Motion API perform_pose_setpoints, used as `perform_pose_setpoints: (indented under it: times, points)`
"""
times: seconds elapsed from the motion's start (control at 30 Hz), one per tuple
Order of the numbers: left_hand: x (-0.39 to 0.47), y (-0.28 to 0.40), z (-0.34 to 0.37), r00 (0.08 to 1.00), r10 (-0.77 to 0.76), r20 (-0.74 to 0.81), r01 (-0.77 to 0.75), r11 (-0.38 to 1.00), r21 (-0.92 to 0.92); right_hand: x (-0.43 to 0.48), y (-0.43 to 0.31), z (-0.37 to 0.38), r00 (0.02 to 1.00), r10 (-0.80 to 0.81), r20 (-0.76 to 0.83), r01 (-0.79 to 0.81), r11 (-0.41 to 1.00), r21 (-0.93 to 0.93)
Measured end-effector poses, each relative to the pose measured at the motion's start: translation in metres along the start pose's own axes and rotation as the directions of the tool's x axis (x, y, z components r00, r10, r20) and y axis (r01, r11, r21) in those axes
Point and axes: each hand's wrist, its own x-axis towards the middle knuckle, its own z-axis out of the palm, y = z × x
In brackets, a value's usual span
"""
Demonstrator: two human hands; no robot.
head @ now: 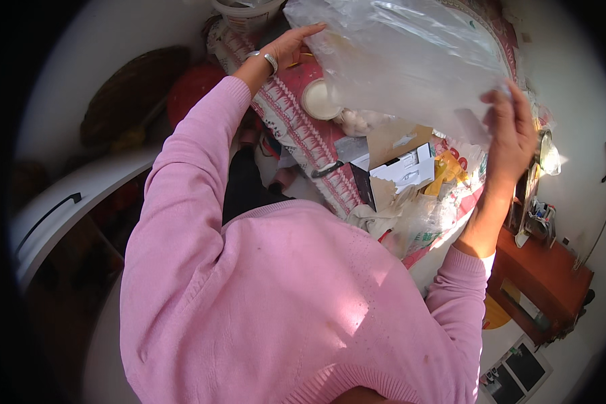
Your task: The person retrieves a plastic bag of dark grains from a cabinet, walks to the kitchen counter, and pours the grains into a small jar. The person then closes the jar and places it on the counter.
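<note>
A large, clear plastic bag or sheet point(399, 60) is stretched between my two hands above a table. At its left edge, my left hand point(285, 48) grips the plastic, with some fingers hidden behind it; a silver bracelet point(270, 61) circles that wrist. My right hand point(510, 123) pinches the right side of the plastic, its fingertips blurred. Below the sheet lie a round, white-topped tub point(321, 99) and several pale rounded items point(356, 122). Closer to me is an open cardboard box point(400, 139) with white packaging inside.
A red-and-white patterned tablecloth point(303, 146) covers the table. A black-handled object point(327, 170), yellow packaging point(447, 171) and a crumpled printed plastic bag point(426, 230) lie near the box. A plastic bucket point(247, 17) stands far left, a reddish wooden cabinet point(545, 275) to the right.
</note>
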Motion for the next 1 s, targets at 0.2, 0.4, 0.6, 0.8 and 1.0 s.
perform_pose_setpoints:
  times: [0.2, 0.4, 0.6, 0.8, 1.0]
  points:
    - [0.001, 0.005, 0.011, 0.999, -0.021, -0.028, 0.024, 0.995, 0.096, -0.006, 0.013, -0.015, 0.998, -0.011, -0.068, 0.016, 0.998, 0.069]
    - [0.002, 0.007, 0.022, 0.998, -0.058, -0.024, 0.061, 0.984, 0.169, -0.017, 0.031, -0.03, 0.991, 0.031, -0.132, -0.007, 0.984, 0.18]
    - [0.002, 0.005, 0.034, 0.996, -0.004, -0.084, 0.018, 0.986, 0.167, -0.025, 0.063, -0.046, 0.983, 0.167, -0.081, -0.162, 0.984, 0.07]
    - [0.004, 0.002, 0.055, 0.994, 0.029, -0.105, -0.012, 0.987, 0.161, -0.06, 0.095, -0.059, 0.952, 0.255, -0.166, -0.263, 0.964, -0.025]
    - [0.002, 0.015, 0.096, 0.997, 0.075, 0.023, -0.078, 0.961, 0.266, -0.127, 0.142, -0.08, 0.924, 0.291, -0.25, -0.272, 0.956, 0.107]
